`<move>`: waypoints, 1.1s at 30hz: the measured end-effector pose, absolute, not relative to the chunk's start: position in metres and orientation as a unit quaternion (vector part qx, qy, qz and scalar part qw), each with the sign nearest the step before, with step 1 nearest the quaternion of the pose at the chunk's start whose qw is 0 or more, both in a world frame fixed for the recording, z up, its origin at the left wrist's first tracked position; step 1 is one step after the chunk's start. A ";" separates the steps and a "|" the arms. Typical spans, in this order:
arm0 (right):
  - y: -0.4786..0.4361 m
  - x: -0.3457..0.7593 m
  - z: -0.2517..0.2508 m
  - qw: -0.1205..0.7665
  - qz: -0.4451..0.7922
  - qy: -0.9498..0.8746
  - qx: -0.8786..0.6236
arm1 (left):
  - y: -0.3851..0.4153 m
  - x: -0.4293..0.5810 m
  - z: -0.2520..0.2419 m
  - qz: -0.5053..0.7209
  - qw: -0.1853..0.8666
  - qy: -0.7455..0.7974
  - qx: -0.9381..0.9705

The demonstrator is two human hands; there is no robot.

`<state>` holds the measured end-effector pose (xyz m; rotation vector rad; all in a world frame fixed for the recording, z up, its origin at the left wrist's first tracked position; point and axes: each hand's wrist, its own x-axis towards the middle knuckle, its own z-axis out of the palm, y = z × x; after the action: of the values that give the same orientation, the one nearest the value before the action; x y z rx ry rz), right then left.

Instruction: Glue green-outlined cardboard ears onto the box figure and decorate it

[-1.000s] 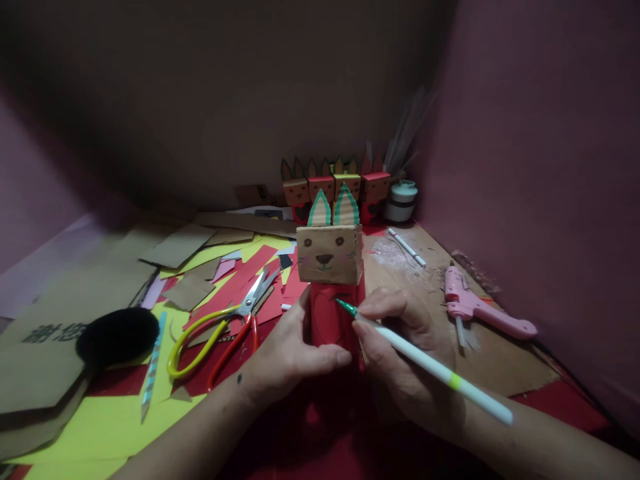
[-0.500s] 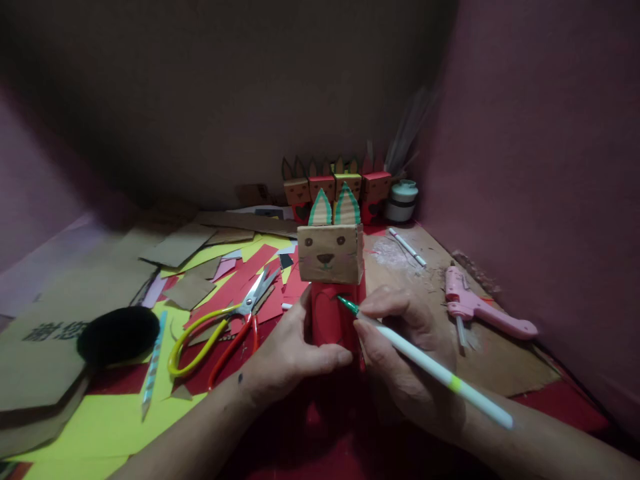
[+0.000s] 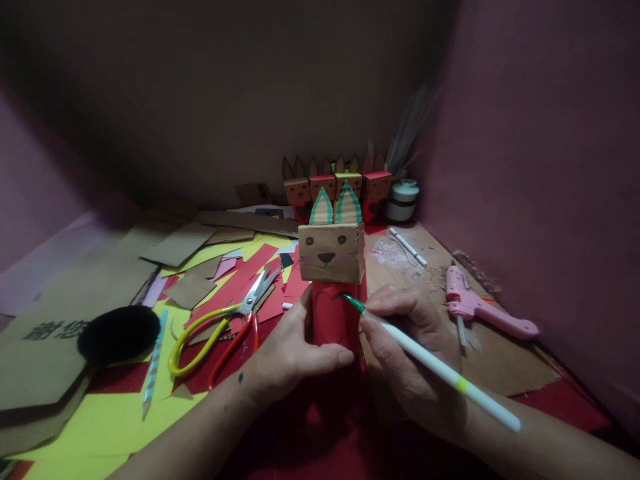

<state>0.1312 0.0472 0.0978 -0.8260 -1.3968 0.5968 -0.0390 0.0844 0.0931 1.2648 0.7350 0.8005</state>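
Where the two forearms come in from the near edge over red paper, the left hand closes its grip around the lower part of a red-bodied, brown-headed cardboard rabbit figure. The thumb lies across the front and the fingers sit at the left side. The figure stands upright on the surface between both hands, its green-edged ears pointing up. The right hand has its grip pinched shut on a white-barrelled pen with a green tip and a yellow-green band. The tip lies at the upper right of the red body, just under the head, and the barrel slants back over the wrist. To the left, yellow-and-red-handled scissors lie with blades parted on red and yellow paper scraps. Further left is a black fuzzy round pad with a slim blue-striped stick just beside it, both next to a flat brown cardboard sheet printed with dark characters. To the right of the hands a pink hot-glue gun lies on its side, well apart from the figure. Beyond it a thin white marker lies alone. At the far wall stands a row of four small box figures, and a white jar with a teal lid is just beside their right end.
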 end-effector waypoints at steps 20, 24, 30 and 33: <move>0.047 0.130 0.095 0.649 0.293 -0.615 -0.338 | 0.084 -0.040 0.096 0.357 0.661 0.336 0.568; 0.049 0.129 0.092 0.653 0.279 -0.629 -0.317 | 0.085 -0.040 0.094 0.358 0.660 0.324 0.576; 0.049 0.129 0.090 0.645 0.263 -0.649 -0.307 | 0.087 -0.039 0.093 0.361 0.658 0.313 0.582; 0.049 0.129 0.092 0.642 0.260 -0.650 -0.313 | 0.087 -0.039 0.095 0.364 0.659 0.316 0.578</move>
<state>0.1294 0.0485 0.0916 -0.7145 -1.4816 0.5920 -0.0388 0.0865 0.0948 1.3075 0.7147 0.8231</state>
